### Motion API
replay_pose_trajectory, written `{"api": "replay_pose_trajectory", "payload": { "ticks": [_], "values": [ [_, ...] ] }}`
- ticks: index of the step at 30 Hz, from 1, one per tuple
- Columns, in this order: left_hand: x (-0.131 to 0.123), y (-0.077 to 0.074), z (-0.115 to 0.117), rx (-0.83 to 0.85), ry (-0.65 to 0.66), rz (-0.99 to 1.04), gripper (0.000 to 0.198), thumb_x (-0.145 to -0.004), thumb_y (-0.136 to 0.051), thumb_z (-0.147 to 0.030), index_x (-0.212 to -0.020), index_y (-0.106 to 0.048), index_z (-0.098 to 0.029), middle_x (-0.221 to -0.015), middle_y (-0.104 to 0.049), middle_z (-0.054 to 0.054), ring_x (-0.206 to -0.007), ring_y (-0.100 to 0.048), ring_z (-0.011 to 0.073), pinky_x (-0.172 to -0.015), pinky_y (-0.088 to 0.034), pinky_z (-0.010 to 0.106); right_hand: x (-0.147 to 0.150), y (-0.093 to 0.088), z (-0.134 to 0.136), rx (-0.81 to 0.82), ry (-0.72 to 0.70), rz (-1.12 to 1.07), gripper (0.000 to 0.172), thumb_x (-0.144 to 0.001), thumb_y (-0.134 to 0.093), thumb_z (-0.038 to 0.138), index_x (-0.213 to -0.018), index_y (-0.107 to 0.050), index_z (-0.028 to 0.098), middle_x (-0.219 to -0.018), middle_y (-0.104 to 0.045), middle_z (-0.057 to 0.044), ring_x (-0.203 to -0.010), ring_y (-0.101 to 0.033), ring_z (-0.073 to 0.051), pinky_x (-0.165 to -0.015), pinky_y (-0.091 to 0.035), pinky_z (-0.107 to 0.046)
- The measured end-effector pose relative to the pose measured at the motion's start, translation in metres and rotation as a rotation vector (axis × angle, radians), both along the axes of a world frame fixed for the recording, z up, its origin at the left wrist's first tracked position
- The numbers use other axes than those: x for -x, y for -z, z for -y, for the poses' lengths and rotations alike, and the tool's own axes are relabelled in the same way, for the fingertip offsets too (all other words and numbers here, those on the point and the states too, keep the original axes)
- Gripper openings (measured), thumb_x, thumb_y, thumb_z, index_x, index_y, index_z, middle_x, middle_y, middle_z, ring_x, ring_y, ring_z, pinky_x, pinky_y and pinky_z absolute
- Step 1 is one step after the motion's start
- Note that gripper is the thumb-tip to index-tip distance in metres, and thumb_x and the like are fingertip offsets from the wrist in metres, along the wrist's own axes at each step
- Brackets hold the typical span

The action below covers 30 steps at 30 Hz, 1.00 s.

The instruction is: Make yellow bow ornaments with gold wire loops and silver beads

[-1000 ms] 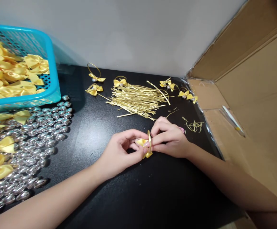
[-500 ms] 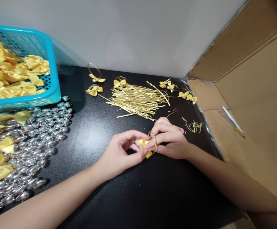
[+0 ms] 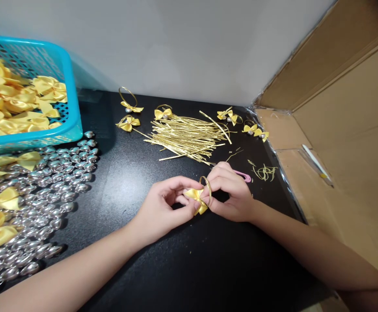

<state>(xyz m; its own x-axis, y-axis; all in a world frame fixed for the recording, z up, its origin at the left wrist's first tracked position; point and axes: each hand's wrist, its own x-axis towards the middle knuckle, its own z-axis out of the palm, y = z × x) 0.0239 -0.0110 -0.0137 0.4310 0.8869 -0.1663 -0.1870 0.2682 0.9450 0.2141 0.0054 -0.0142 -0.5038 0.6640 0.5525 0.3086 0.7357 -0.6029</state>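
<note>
Between my hands, above the black tabletop, is a yellow satin bow (image 3: 193, 194) with a gold twist-tie loop (image 3: 210, 187) standing up from it. My left hand (image 3: 166, 203) pinches the bow between thumb and index finger. From the other side, my right hand (image 3: 232, 190) closes its fingertips on the gold loop where it meets the bow. The exact spot of that grip is partly covered by fingers. Just behind my right hand, pink-handled scissors (image 3: 245, 175) lie on the table, mostly hidden.
A pile of gold twist ties (image 3: 189, 136) lies behind my hands, with looped bows (image 3: 128, 123) around it. Silver teardrop beads (image 3: 59, 186) and loose bows (image 3: 5, 199) spread at left beside a blue basket (image 3: 73, 99) of bows. Wire scraps (image 3: 265, 172) and a white-handled tool (image 3: 315, 160) are at right.
My right hand has shifted slightly down, with its fingers now more curled at the loop. More of the bow and of the pink handle shows. My left hand stays almost where it was.
</note>
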Motion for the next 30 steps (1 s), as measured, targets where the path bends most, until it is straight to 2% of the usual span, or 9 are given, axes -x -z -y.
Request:
{"api": "replay_pose_trajectory", "payload": {
  "ticks": [11, 21, 30],
  "values": [
    [0.0, 0.002, 0.0, 0.011, -0.04, 0.009, 0.021, -0.069, -0.075, -0.01, -0.088, -0.069, -0.015, -0.068, -0.066, -0.002, -0.053, -0.058, 0.005, -0.052, -0.047, 0.013, 0.005, 0.002, 0.005, 0.069, 0.065, -0.016, 0.009, -0.083, -0.057, 0.018, -0.075, -0.054, 0.02, -0.07, -0.057, 0.001, -0.068, -0.052, -0.014, -0.07, -0.038, -0.033],
    [0.0, 0.005, 0.003, -0.034, -0.105, 0.0, 0.013, -0.072, -0.074, -0.011, -0.081, -0.067, -0.017, -0.074, -0.069, -0.002, -0.064, -0.065, 0.0079, -0.062, -0.053, 0.015, 0.014, 0.001, 0.015, 0.181, 0.18, -0.047, 0.01, -0.084, -0.058, 0.017, -0.076, -0.054, 0.02, -0.071, -0.056, 0.001, -0.068, -0.051, -0.013, -0.07, -0.039, -0.033],
    [0.0, 0.004, 0.003, -0.026, -0.159, -0.049, 0.01, -0.074, -0.073, -0.013, -0.079, -0.065, -0.016, -0.068, -0.068, -0.002, -0.061, -0.062, 0.0066, -0.058, -0.051, 0.013, 0.018, 0.003, 0.02, 0.237, 0.262, -0.056, 0.01, -0.083, -0.055, 0.014, -0.076, -0.053, 0.02, -0.07, -0.053, 0.001, -0.069, -0.051, -0.014, -0.069, -0.041, -0.034]
  ]
}}
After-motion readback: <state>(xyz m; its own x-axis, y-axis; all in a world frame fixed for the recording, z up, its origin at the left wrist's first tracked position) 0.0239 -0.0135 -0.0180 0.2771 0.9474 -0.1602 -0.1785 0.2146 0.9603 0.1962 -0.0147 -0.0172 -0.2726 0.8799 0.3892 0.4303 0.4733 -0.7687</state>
